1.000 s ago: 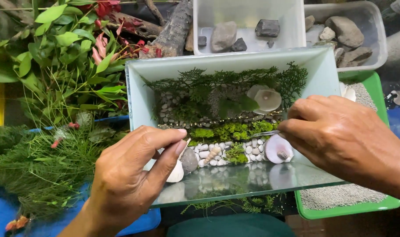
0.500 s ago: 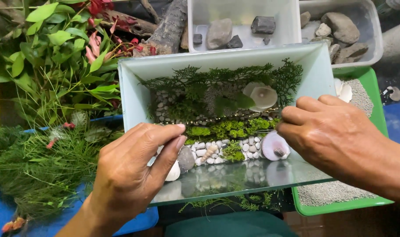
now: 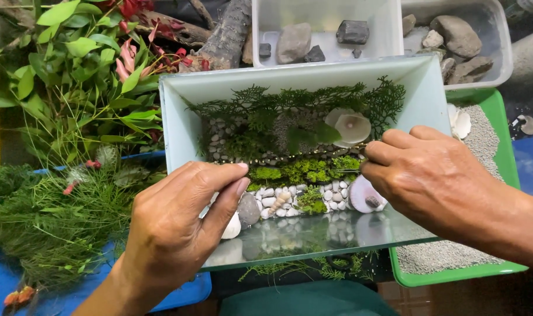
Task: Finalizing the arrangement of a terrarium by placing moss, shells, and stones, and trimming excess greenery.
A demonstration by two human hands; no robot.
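Hands first, since they're closest: the left hand (image 3: 181,225) rests on the near glass edge of the small glass tank (image 3: 184,117), fingers held together and curled over the rim, thumb alongside, not pinching anything I can make out. The right hand (image 3: 433,175) comes in from the right side with its fingers bunched together around a thin tool (image 3: 360,153) poking toward the moss; most of the tool is hidden, so can't tell what kind.

Inside the tank, nearest the front, are white pebbles (image 3: 281,196), a grey stone (image 3: 249,209) and a pinkish shell (image 3: 366,196). Behind those sits a strip of bright green moss (image 3: 304,171), then a pale round shell (image 3: 351,126) among feathery dark plants (image 3: 260,111).

Under the right arm is a green tray (image 3: 494,117) of grey gravel. Leafy cuttings (image 3: 73,76) pile up on the left. Farthest back, two clear tubs (image 3: 389,35) hold rocks.
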